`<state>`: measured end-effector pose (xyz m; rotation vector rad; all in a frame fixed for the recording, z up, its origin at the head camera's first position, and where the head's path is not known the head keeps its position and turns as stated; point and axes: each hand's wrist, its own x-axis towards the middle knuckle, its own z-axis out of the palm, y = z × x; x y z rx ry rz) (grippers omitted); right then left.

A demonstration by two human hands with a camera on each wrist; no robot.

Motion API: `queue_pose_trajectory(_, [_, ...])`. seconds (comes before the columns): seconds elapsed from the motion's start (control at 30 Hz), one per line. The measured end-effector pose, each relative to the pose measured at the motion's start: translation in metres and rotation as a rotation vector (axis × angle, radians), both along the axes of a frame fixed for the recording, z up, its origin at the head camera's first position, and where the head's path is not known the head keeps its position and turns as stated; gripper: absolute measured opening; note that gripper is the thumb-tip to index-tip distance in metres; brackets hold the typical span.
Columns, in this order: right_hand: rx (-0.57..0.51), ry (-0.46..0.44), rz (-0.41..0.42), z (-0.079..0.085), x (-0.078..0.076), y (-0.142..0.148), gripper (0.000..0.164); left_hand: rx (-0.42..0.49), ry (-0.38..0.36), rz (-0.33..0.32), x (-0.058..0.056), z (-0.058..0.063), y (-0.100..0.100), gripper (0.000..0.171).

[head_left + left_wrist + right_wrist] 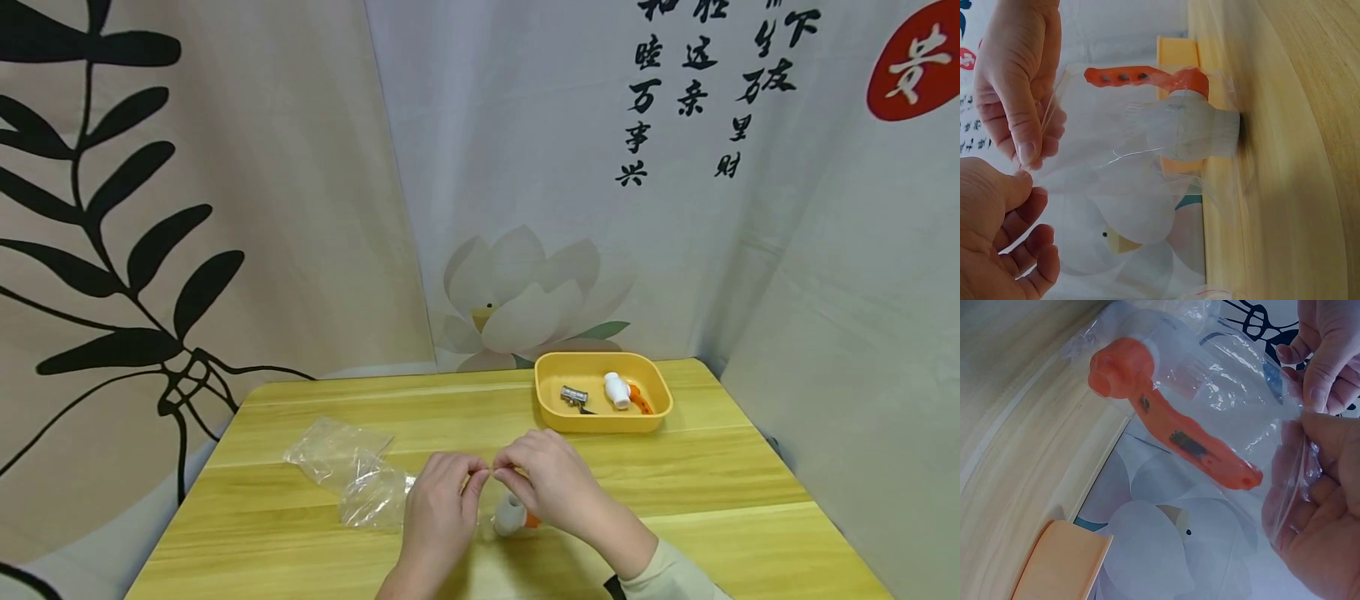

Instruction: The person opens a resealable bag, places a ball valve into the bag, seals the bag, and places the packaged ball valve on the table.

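A clear zip bag point(1222, 381) hangs between the two hands, holding a white plastic valve point(1179, 125) with an orange lever handle point(1191, 447). My left hand point(442, 504) pinches the bag's top edge between thumb and index fingertip. Right beside it, fingertips meeting, my right hand point(555, 483) pinches the same edge, its other fingers behind the film in the right wrist view. In the left wrist view the valve stands upright, its white base at the tabletop. From the head view the right hand partly hides the valve.
Crumpled clear plastic bags point(348, 475) lie on the wooden table point(712, 467) left of the hands. At the back right stands a yellow tray point(551, 408) with a small metal fitting point(574, 395) and another white piece point(617, 390) with an orange handle. A printed curtain hangs behind.
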<state>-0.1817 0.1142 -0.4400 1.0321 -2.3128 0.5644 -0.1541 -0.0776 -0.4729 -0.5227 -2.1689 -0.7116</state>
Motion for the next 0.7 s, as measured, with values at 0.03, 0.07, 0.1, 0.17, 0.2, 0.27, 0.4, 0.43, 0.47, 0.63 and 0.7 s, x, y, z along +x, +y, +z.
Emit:
queue_pose_trajectory(0.03, [0.0, 0.003, 0.002, -0.0003, -0.0002, 0.0002, 0.011, 0.0, -0.001, 0.0, 0.0, -0.0001, -0.0001, 0.013])
queue_pose_trajectory(0.07, [-0.001, 0.007, 0.004, -0.0006, -0.0003, 0.0004, 0.012, 0.001, -0.001, 0.0, 0.0, -0.0002, -0.0001, 0.013])
queue_pose_trajectory(0.1, [-0.002, 0.013, 0.006, -0.001, -0.0006, 0.0005, 0.012, 0.002, -0.003, -0.002, 0.0001, -0.0002, 0.0, 0.013])
queue_pose_trajectory(0.17, [-0.004, 0.027, 0.009, -0.0017, -0.001, 0.0008, 0.012, 0.004, -0.006, -0.004, 0.0, -0.0002, 0.0001, 0.013])
queue_pose_trajectory(0.2, [-0.004, 0.037, 0.01, -0.0021, -0.0012, 0.0009, 0.012, 0.005, -0.007, -0.004, 0.0, -0.0002, 0.0002, 0.013])
queue_pose_trajectory(0.27, [-0.007, 0.054, 0.012, -0.0026, -0.0014, 0.0008, 0.013, 0.008, -0.011, -0.005, 0.0001, 0.0, 0.0004, 0.012])
queue_pose_trajectory(0.4, [-0.016, 0.058, 0.012, -0.0031, -0.0015, 0.0007, 0.013, 0.014, -0.022, -0.001, 0.0007, -0.0003, 0.0005, 0.012])
queue_pose_trajectory(0.43, [-0.018, 0.05, 0.009, -0.003, -0.0013, 0.0008, 0.013, 0.017, -0.026, 0.0, 0.0009, -0.0003, 0.0005, 0.012])
queue_pose_trajectory(0.47, [-0.019, 0.041, 0.007, -0.0029, -0.0011, 0.0011, 0.012, 0.018, -0.027, 0.002, 0.0011, -0.0004, 0.0003, 0.012])
queue_pose_trajectory(0.63, [-0.02, 0.002, -0.004, -0.0025, 0.0, 0.0029, 0.01, 0.027, -0.04, 0.006, 0.0012, -0.0012, -0.0005, 0.012])
queue_pose_trajectory(0.7, [-0.028, 0.007, 0.0, -0.0033, -0.0005, 0.0034, 0.011, 0.029, -0.059, 0.006, 0.0015, -0.0009, -0.0005, 0.012])
